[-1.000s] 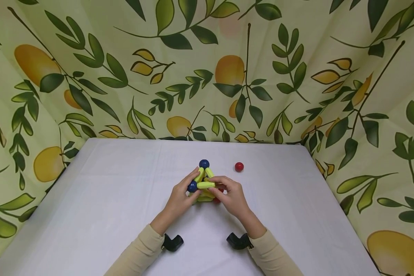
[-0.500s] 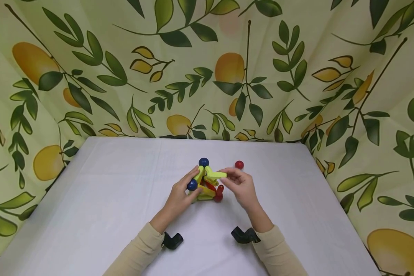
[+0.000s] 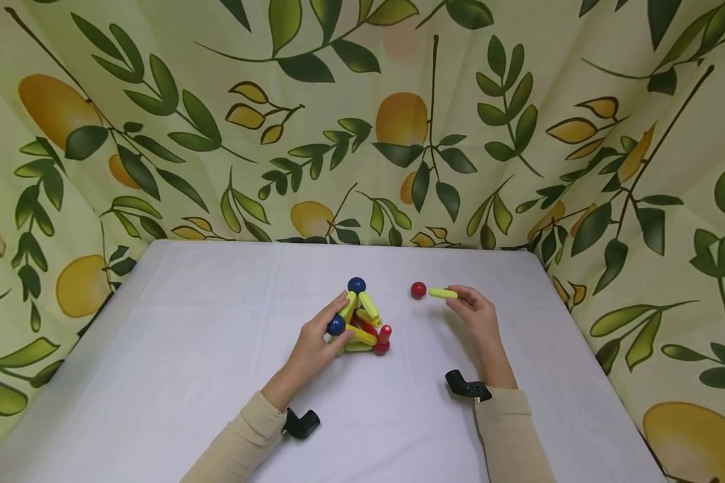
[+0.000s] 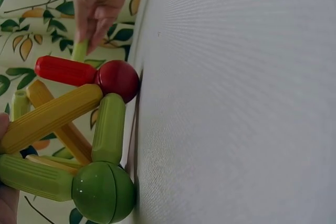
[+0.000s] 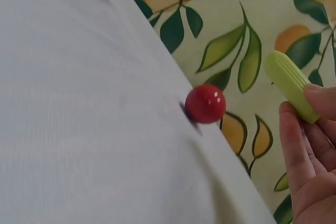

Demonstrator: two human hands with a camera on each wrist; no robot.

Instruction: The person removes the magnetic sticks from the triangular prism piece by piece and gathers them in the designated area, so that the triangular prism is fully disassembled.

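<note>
My left hand (image 3: 313, 343) grips the left side of a magnetic stick-and-ball structure (image 3: 360, 334), its fingers and thumb around a blue ball (image 3: 335, 325). Another blue ball (image 3: 356, 286) tops the structure at the back. A short red rod (image 4: 64, 70) sticks up from the red ball (image 4: 118, 80) at its right corner. The green ball (image 4: 103, 192) at a lower corner shows in the left wrist view. My right hand (image 3: 478, 315) pinches a yellow-green magnetic rod (image 5: 291, 85) by one end, off to the right. The rod's free end points left towards a loose red ball (image 3: 418, 290).
A white cloth covers the table (image 3: 217, 322), and a leaf-and-fruit patterned curtain (image 3: 338, 134) hangs behind it and at both sides. Black wrist-camera mounts (image 3: 302, 424) sit by both sleeves.
My right hand has pulled the yellow-green rod off the structure and carried it right, close to the loose red ball. The left hand keeps its grip in the same place.
</note>
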